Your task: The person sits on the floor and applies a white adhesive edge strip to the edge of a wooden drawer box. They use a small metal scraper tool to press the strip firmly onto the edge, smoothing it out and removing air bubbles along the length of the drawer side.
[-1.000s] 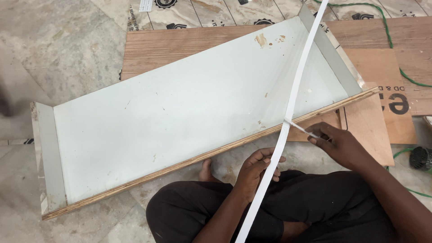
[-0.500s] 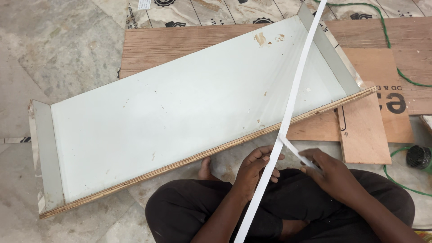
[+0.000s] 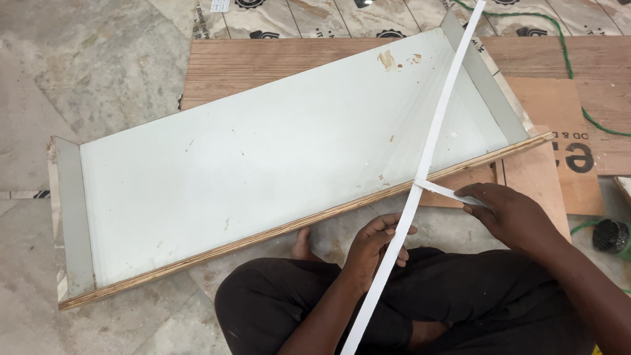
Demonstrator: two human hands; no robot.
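While I watch through the head camera from my desk, here is the scene from left to right:

Floor: grey stone tiles (image 3: 92, 72) fill the left side and run under everything else.

Panel: a long white-faced plywood panel (image 3: 263, 164) lies flat and slanted, its left end nearer to me and its right end farther away. A short upright lip closes each end, and the raw wood edge runs along the near side.

Backing sheet: a brown plywood sheet (image 3: 263, 62) lies beneath the panel's far side.

Left hand: my left hand (image 3: 374, 246) sits just below the panel's near edge, above my lap, fingers curled around the strip. It is gripping the strip, thumb on one side and fingers on the other.

Strip: a long thin white strip (image 3: 434, 138) runs diagonally from my lap at the bottom, through the left hand, across the panel's right portion and out past its far right corner at the top. It is taut and straight.

Short piece: a short white piece (image 3: 450, 192) branches off the strip right at the panel's near edge and points to the right.

Right hand: my right hand (image 3: 509, 213) pinches the free end of that short piece between its fingertips, just off the panel's near right corner.

Cardboard: a brown cardboard piece (image 3: 559, 131) lies at the right, beside the panel's end.

Cord: a green cord (image 3: 578, 105) crosses the wood at the far right.
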